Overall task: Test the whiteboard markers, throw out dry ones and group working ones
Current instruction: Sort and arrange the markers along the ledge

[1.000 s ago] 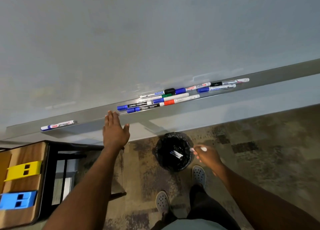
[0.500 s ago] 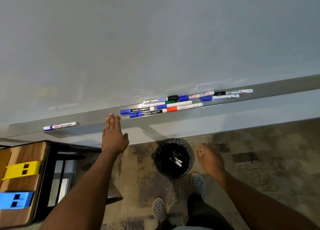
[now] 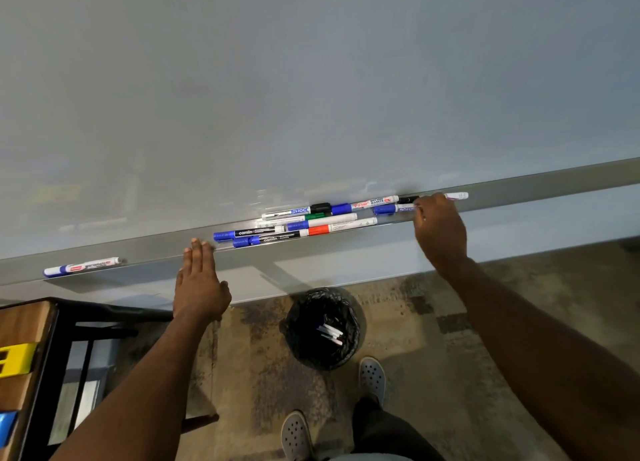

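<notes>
A bunch of several whiteboard markers [image 3: 304, 225] with blue, black, green and red caps lies in the grey tray [image 3: 346, 244] under the whiteboard [image 3: 311, 79]. One blue-capped marker [image 3: 81, 265] lies alone at the tray's left end. My right hand [image 3: 440, 232] is at the bunch's right end, fingers closed over a black-capped marker [image 3: 457, 195] whose white end sticks out past the hand. My left hand [image 3: 201, 280] is flat with fingers together, its tips touching the tray's front edge. On the floor below stands a black-lined bin [image 3: 294, 322] with several markers inside.
A wooden table [image 3: 27, 329] with a dark frame stands at the lower left, carrying a yellow block [image 3: 15, 358] and a blue block [image 3: 5, 426]. My feet in grey perforated shoes [image 3: 372, 377] stand on patterned carpet just behind the bin.
My right hand dropped a marker into the bin, then rose to the tray's right end and closed on the black-capped marker. The left hand stayed at the tray's edge.
</notes>
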Available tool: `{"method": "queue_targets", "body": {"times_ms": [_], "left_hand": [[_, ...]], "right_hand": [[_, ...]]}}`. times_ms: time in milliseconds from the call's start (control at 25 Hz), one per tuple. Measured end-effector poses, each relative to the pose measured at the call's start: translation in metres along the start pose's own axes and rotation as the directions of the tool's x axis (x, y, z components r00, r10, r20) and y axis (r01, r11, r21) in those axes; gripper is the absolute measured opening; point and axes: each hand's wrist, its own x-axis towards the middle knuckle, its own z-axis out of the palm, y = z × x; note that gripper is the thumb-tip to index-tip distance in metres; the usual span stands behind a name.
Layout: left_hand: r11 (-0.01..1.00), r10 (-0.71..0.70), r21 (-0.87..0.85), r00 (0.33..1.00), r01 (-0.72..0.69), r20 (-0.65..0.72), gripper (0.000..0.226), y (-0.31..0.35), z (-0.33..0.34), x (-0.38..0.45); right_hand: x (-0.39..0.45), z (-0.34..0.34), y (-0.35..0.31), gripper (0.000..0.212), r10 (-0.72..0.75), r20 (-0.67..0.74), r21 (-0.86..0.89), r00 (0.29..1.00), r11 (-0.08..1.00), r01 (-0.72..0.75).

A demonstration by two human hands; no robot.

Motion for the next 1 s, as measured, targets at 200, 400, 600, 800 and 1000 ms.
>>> {"method": "queue_targets", "body": {"times_ms": [200,400,600,800,1000], "left_hand": [[1.000,-0.010,-0.008,1.000,0.010,0.014,0.089,-0.002,0.000,0.002],[0.999,-0.012,-0.030,1.000,0.012,0.007,0.090,-0.001,0.000,0.002],[0.999,0.003,-0.040,1.000,-0.003,0.004,0.091,-0.002,0.002,0.004],[0.997,0.024,-0.074,0.999,-0.021,0.040,0.096,-0.007,0.001,0.007],[0.914,-0.103,-0.403,0.990,0.055,-0.098,0.096,0.028,-0.020,-0.015]], "right_hand": [[0.042,-0.009,0.040,0.018,0.024,0.302,-0.264,0.953,0.963,0.059],[0.060,-0.013,0.058,0.020,0.087,0.399,-0.358,0.913,0.932,0.067],[0.057,-0.028,0.078,0.016,0.035,0.337,-0.381,0.941,0.919,0.102],[0.034,-0.063,0.078,0.013,0.039,0.134,-0.328,0.990,0.945,0.007],[-0.008,-0.097,-0.019,0.011,0.069,0.107,0.002,0.992,0.998,-0.070]]}}
